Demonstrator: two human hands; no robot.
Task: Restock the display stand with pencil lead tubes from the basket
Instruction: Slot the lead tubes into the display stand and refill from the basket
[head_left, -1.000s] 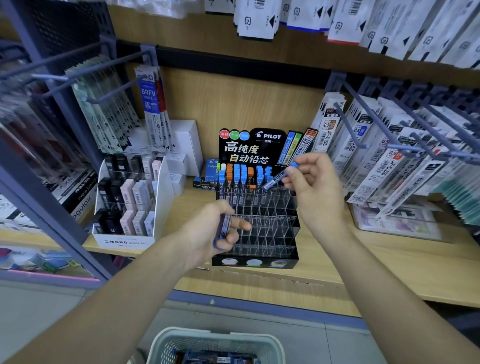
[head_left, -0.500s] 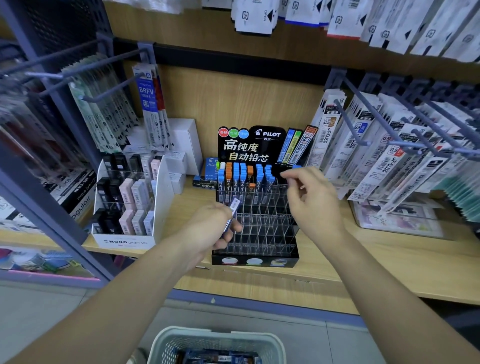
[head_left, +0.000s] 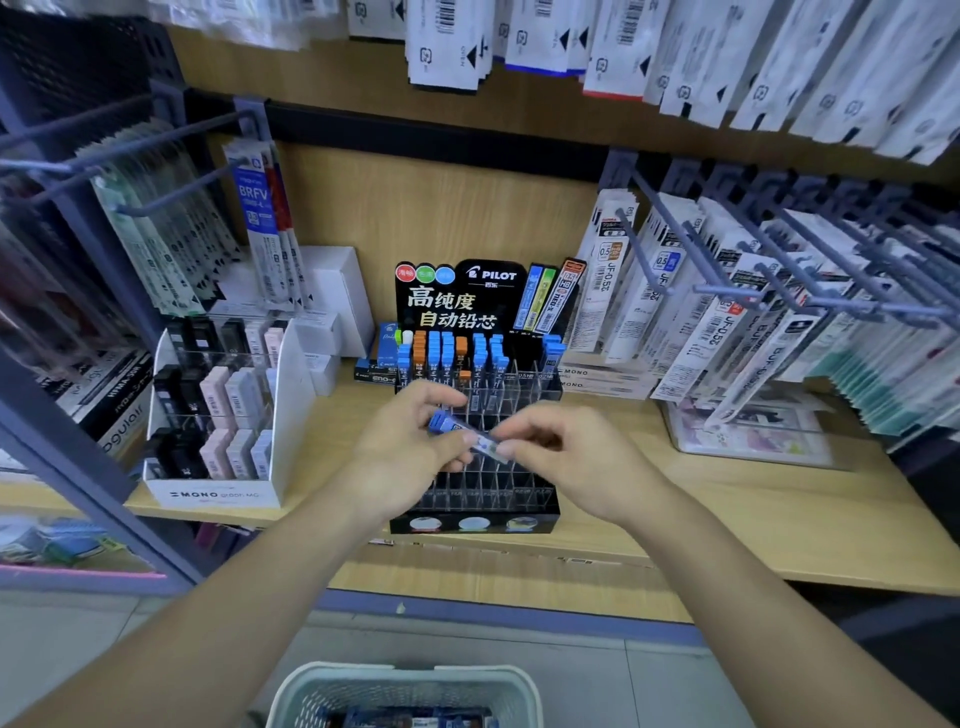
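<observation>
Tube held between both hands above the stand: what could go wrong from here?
1. The tube is held only at its ends by the left hand and right hand; it could slip and drop crookedly into the stand.
2. The stand's clear slots are many and narrow, so it may go in the wrong one or sit tilted.
3. Reaching back could knock the standing tubes in the rear rows.
</observation>
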